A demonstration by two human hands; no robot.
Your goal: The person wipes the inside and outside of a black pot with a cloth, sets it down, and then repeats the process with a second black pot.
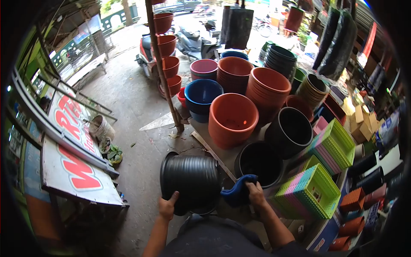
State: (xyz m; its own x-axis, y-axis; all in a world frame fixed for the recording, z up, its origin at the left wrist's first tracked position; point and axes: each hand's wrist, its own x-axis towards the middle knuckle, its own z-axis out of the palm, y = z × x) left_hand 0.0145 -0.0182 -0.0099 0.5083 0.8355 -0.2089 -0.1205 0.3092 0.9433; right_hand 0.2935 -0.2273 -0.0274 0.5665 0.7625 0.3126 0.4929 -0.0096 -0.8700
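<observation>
A large black ribbed pot [188,177] lies on its side in front of my body, its rim toward the left. My left hand [168,206] grips its lower left edge, thumb on the outside. My right hand [256,195] is closed on a dark blue cloth [239,190], which hangs just right of the pot's base. Beyond the cloth stands an upright black pot [258,164], next to another black pot [289,132] and an orange pot [233,120].
Blue pots [204,94] and stacked orange pots [268,85] stand ahead. Green and pink baskets [306,190] are stacked at the right. A wooden pole [165,81] rises ahead. A lettered sign board [81,171] leans at the left. Scooters [195,43] are parked behind.
</observation>
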